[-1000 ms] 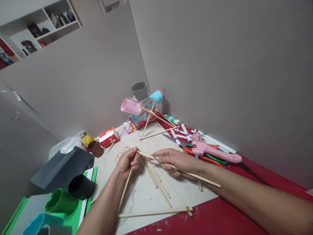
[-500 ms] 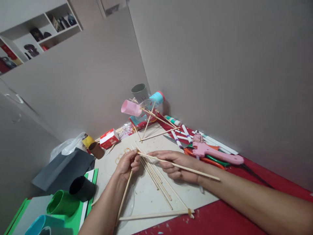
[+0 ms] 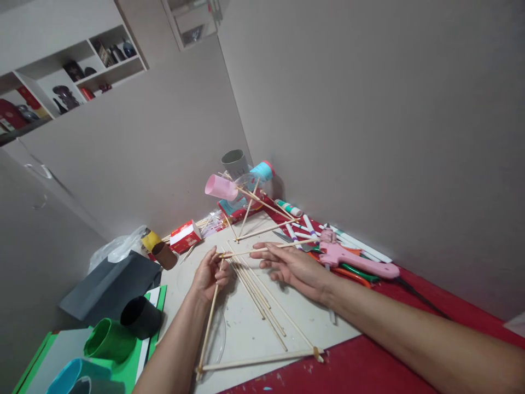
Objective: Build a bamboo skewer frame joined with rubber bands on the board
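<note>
My left hand (image 3: 211, 275) is closed around a corner where thin wooden sticks meet, near a rubber-band binding. One wooden stick (image 3: 241, 253) runs from there toward the upper right, with the fingers of my right hand (image 3: 293, 269) loosely on it; its lower fingers are spread. Below my left hand, another stick (image 3: 209, 323) slopes down to a bottom stick (image 3: 262, 360). A rubber band (image 3: 316, 352) binds the bottom stick's right corner to a long stick (image 3: 291, 320). Several loose sticks (image 3: 258, 295) lie between my hands.
Behind stands a stick frame (image 3: 268, 223) beside a pink paper cup (image 3: 221, 187). At right lie a pink glue gun (image 3: 353, 260), scissors and markers (image 3: 309, 227). Green (image 3: 109, 339) and black paper tubes (image 3: 140, 316) stand left. A red-and-white box (image 3: 185, 236) sits at the back.
The stick under my right hand has swung up, its free end now pointing up-right instead of down-right. My right fingers have loosened and spread. The camera view has tilted slightly.
</note>
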The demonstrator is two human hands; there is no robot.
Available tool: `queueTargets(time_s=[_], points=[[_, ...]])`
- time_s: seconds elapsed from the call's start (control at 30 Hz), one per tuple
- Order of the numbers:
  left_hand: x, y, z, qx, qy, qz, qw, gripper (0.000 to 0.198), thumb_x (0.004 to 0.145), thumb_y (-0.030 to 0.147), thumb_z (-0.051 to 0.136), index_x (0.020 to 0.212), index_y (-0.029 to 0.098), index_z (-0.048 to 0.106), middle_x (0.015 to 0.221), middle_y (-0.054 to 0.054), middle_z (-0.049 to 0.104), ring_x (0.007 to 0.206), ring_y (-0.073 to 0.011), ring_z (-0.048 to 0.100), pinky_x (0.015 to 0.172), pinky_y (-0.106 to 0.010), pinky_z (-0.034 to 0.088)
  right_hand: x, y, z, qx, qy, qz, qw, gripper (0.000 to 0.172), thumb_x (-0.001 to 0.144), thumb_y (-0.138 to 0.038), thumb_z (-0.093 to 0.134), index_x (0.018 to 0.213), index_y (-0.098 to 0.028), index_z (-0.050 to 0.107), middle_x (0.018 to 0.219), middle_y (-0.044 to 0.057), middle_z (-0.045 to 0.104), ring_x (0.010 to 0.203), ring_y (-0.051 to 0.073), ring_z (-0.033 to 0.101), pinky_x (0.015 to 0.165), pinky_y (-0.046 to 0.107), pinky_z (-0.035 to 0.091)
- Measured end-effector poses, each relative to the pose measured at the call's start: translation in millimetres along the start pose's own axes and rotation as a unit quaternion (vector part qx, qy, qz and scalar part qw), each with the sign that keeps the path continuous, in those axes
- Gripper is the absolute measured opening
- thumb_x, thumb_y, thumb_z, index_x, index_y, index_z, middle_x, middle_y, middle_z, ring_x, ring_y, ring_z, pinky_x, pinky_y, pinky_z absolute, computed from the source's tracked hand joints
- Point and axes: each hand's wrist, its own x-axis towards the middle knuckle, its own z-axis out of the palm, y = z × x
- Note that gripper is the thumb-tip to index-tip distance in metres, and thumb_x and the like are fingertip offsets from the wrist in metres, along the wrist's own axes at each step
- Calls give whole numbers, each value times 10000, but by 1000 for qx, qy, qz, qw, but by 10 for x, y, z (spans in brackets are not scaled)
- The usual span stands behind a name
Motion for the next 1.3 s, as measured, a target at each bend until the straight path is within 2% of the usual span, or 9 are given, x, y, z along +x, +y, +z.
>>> queueTargets(time_s=[0.1, 0.2, 0.33, 0.5, 0.63, 0.9, 1.03, 1.17, 1.3], points=[[0, -13, 5, -2, 1, 0, 1000, 307, 838, 394, 570, 795, 91, 596, 497, 38, 441, 323, -22, 252, 309, -135, 135, 18, 13, 2, -22, 20, -15, 999, 181, 945, -265, 509, 1000, -160, 646, 1065, 128, 673, 708, 112, 587, 481, 161, 461], [4, -44, 25, -3, 26, 7, 1000, 176, 826, 263, 580, 741, 109, 564, 478, 50, 430, 311, -17, 237, 302, -130, 125, 24, 38, 8, -31, 33, -24, 999, 198, 945, -289, 516, 1002, -152, 646, 1035, 127, 676, 684, 103, 577, 476, 157, 455], [6, -73, 53, -8, 62, 17, 998, 56, 798, 169, 583, 798, 116, 563, 474, 69, 427, 299, -10, 237, 298, -122, 112, 24, 84, 15, -37, 47, -22, 998, 209, 935, -290, 529, 1013, -142, 653, 1026, 129, 677, 671, 95, 570, 478, 157, 447], [-28, -29, 75, -25, 64, 32, 997, 93, 733, 118, 583, 700, 140, 499, 462, 88, 375, 291, -3, 223, 291, -122, 102, 5, 143, 23, -106, 16, -73, 992, 255, 878, -336, 599, 1045, -160, 679, 1023, 116, 674, 728, 119, 573, 487, 168, 448], [-63, 11, 83, -34, 64, 23, 997, 73, 693, 92, 562, 684, 134, 503, 471, 81, 375, 294, -1, 235, 289, -120, 102, -14, 194, 35, -171, -9, -122, 978, 358, 842, -431, 623, 1062, -155, 685, 866, 98, 666, 809, 167, 584, 502, 191, 459], [-35, -26, 74, -28, 65, 11, 997, 111, 749, 203, 598, 732, 95, 579, 506, 32, 481, 308, -9, 265, 297, -127, 159, -25, 138, 46, -94, 26, -53, 994, 224, 876, -294, 588, 1035, -169, 685, 1027, 114, 681, 735, 121, 582, 492, 167, 456], [-26, -33, 67, -19, 55, 12, 998, 154, 807, 210, 586, 830, 62, 623, 506, 29, 496, 314, -6, 265, 303, -120, 166, -20, 98, 48, -69, 41, -29, 996, 186, 901, -250, 557, 1010, -169, 686, 1023, 111, 686, 710, 111, 587, 489, 163, 460], [-34, -28, 55, -5, 46, 11, 999, 105, 813, 167, 588, 816, 68, 624, 541, 14, 530, 327, -3, 287, 311, -113, 189, -5, 97, 42, -55, 45, -24, 997, 188, 920, -254, 538, 986, -155, 684, 1004, 117, 687, 687, 103, 584, 479, 157, 451], [-46, -1, 31, 1, 51, 1, 999, 210, 834, 279, 594, 780, 79, 625, 564, -18, 567, 348, -23, 340, 330, -129, 254, -1, 98, 33, -47, 46, -27, 997, 169, 908, -257, 565, 980, -158, 680, 986, 112, 695, 683, 103, 587, 467, 152, 449]])
